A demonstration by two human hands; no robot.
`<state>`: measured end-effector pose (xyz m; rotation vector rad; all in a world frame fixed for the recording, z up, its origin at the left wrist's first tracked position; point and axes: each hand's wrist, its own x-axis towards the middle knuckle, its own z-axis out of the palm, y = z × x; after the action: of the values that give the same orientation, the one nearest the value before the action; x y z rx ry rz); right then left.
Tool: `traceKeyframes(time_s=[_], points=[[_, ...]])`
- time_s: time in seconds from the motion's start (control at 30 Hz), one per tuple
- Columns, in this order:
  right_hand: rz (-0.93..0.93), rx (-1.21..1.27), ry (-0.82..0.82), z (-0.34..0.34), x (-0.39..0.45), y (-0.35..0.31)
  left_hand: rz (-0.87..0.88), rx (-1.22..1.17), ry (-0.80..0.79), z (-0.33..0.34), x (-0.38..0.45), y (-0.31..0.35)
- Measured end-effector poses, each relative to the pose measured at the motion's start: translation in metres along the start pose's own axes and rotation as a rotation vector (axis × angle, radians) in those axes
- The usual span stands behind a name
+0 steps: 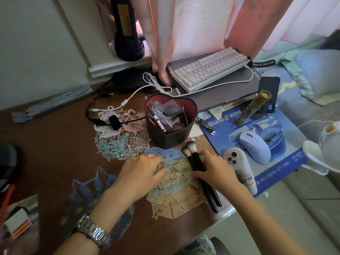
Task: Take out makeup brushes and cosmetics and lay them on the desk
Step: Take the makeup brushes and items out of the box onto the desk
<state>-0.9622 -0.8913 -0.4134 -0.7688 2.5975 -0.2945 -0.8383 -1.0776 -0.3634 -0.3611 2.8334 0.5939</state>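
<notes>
Left hand [141,172] rests loosely curled, empty; right hand [217,170] fingers [207,155] grip two black-handled, white-tipped brushes [209,197] on desk [55,153].

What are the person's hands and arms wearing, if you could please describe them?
Both forearms are bare, with no sleeves in view. The left wrist carries a silver metal link-band watch, and the left hand has a thin ring on one finger. The right hand shows no jewellery.

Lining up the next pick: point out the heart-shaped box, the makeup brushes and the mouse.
heart-shaped box [176,137]: head view, front wall.
makeup brushes [195,160]: head view, black handles.
mouse [255,146]: head view, top shell.
</notes>
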Motion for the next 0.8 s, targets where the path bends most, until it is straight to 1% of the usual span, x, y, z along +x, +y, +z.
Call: traceKeyframes(time_s=[0.17, 0.23, 0.3, 0.4, 0.47, 0.6, 0.7, 0.8], points=[[0.008, -0.010, -0.062, -0.039, 0.015, 0.000, -0.045, 0.019, 0.027, -0.011, 0.006, -0.001], [0.000, -0.016, -0.004, -0.064, 0.024, -0.001, -0.062, 0.029, 0.050, -0.018, 0.008, -0.002], [-0.052, 0.003, 0.080, -0.093, 0.033, -0.007, -0.075, 0.043, 0.077, -0.026, 0.010, -0.003], [-0.143, 0.134, 0.180, -0.134, 0.045, -0.027, -0.099, 0.049, 0.108, -0.038, 0.012, -0.005], [-0.207, 0.201, 0.188, -0.149, 0.053, -0.046, -0.122, 0.047, 0.140, -0.045, 0.014, -0.006], [-0.264, 0.311, 0.130, -0.140, 0.075, -0.078, -0.169, 0.039, 0.187, -0.052, 0.018, -0.009], [-0.287, 0.300, 0.095, -0.113, 0.093, -0.094, -0.205, 0.016, 0.200, -0.052, 0.021, -0.013], [-0.247, 0.258, 0.056, -0.088, 0.108, -0.104, -0.227, -0.004, 0.208, -0.052, 0.024, -0.015]])
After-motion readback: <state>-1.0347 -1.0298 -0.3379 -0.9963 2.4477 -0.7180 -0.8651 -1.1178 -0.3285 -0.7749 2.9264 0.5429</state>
